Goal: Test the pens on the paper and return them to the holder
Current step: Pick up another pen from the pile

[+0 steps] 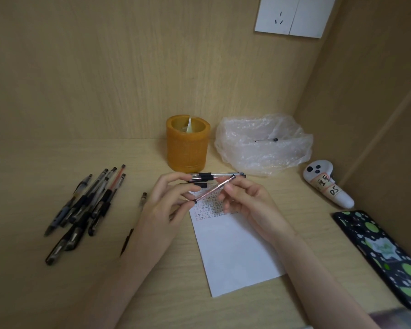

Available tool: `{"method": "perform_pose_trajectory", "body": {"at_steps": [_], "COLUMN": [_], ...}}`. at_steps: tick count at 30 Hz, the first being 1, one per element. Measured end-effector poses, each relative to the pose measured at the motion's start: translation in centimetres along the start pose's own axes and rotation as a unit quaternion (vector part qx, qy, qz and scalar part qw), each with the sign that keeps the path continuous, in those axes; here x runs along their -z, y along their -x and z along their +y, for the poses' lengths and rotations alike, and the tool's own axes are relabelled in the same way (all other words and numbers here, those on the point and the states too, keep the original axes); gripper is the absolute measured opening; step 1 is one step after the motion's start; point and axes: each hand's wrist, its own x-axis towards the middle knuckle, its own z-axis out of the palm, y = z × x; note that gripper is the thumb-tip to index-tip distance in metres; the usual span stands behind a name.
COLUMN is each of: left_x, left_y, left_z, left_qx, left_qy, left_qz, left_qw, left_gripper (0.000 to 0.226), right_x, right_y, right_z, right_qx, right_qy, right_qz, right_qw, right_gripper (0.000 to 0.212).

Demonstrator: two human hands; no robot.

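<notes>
On the desk (57,157) we see left hand (166,205) and right hand (249,200) both pinching one pen (214,188) over the paper (235,252), probably uncapping it to test.

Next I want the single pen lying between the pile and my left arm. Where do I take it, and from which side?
Best take the lone pen by its clear upper barrel, coming straight down from above and pinching across its width. It lies flat on the desk, apart from the pen pile, so both flanks are free there; its dark lower end lies beside the left forearm.
</notes>
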Motion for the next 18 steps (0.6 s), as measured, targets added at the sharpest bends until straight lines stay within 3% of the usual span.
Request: {"method": "perform_pose_trajectory", "body": {"at_steps": [4, 9, 18], "left_x": [-0.4, -0.7, -1.2], "left_y": [0.1, 0.6, 0.7], "left_z": [0.0, -0.3, -0.4], "left_qx": [0.014, 0.102, 0.108], "left_qy": [0.0, -0.052, -0.132], "left_qz": [-0.034, -0.096, -0.124], "left_qw": [0.999, 0.989, 0.978], "left_gripper": [0.03, 0.028, 0.022], "right_x": [-0.1, -0.3, -0.2], "right_y": [0.1, 0.1, 0.1], "right_z": [-0.3, -0.3, 0.0], "right_qx": [0.015, 0.021, 0.051], "right_qy": [-0.04, -0.054, -0.027], "right_qz": [0.001, -0.009, -0.012], "right_qw": [0.999, 0.998, 0.998], "right_gripper": [0.018, 0.016, 0.014]}}
